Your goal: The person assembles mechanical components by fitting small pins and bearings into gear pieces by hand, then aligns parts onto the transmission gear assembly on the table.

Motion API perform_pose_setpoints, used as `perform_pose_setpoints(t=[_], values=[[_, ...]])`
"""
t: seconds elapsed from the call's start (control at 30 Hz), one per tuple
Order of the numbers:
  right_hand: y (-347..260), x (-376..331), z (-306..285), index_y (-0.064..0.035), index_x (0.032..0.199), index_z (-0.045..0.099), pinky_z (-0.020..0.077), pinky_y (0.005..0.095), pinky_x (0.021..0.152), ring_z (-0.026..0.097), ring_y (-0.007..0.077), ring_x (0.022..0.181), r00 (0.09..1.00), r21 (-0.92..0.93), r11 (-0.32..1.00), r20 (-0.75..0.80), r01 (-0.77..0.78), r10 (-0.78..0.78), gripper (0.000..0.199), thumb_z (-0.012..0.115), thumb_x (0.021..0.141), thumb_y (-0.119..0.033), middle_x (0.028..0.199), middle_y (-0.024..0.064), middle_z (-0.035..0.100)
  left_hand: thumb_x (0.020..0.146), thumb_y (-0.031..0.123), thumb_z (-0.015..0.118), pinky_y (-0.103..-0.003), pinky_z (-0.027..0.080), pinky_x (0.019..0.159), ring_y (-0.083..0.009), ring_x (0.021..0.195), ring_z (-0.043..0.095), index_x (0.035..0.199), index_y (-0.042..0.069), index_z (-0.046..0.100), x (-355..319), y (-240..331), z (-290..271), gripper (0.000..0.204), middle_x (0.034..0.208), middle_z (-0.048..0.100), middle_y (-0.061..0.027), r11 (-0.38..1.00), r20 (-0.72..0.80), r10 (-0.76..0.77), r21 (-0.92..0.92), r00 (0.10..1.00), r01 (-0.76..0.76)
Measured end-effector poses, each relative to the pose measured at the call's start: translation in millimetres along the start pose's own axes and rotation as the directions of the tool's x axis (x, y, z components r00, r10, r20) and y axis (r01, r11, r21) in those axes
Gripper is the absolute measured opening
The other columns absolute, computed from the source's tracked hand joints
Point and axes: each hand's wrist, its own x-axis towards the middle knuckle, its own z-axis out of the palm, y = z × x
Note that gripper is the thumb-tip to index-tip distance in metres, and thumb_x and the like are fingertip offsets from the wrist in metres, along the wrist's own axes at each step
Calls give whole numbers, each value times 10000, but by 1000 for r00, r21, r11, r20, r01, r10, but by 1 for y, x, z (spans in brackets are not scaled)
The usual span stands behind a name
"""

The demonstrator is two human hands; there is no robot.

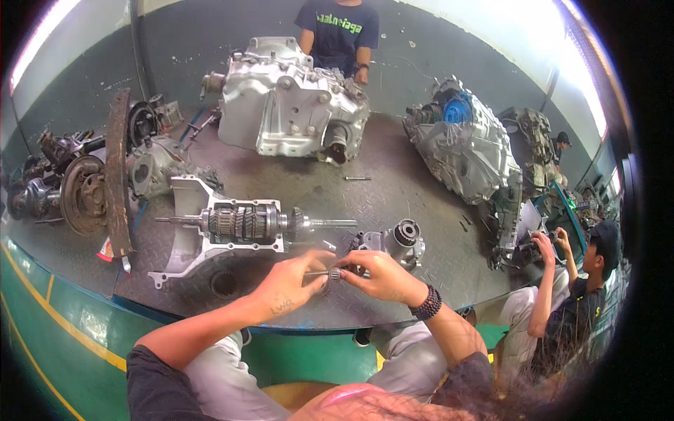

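Observation:
Close to the bench's front edge, my two hands meet over a small part. My left hand (289, 282) pinches a thin metal rod (316, 273). At the rod's right end is a small ribbed needle roller bearing (335, 274), held between the thumb and fingers of my right hand (379, 277). Whether the rod passes through the bearing, I cannot tell. Behind my left hand lies an opened gearbox housing half (184, 259) with a gear shaft assembly (244, 223) in it. A metal housing with a round bearing (406, 232) stands just behind my right hand.
A large silver gearbox (270, 112) stands at the back, with a person (340, 35) behind it. Another gearbox (460, 147) is at the right. A brake drum (86, 195) and rusty beam (119, 172) crowd the left. A seated person (562, 309) works at right.

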Motion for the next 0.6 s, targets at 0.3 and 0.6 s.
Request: perform_pose_setpoints(t=[0.3,0.6], values=[[-8,-4,-2,13,1130,675,551,436,774,715,368,867,984,66,985,91,-157,151,274,604,1002,-219,939,230,720,957,25,687,-303,578,822,-131,923,681,1373,85,582,0,11,-4,434,1084,718,-101,994,-35,32,106,999,-29],[12,-5,30,-14,1015,595,474,272,641,545,73,687,939,558,766,295,-319,175,271,483,1097,-247,751,-19,555,906,87,736,-336,565,835,-205,933,666,1395,119,588,0,1,-8,513,1132,655,-106,934,84,153,313,985,-172]])
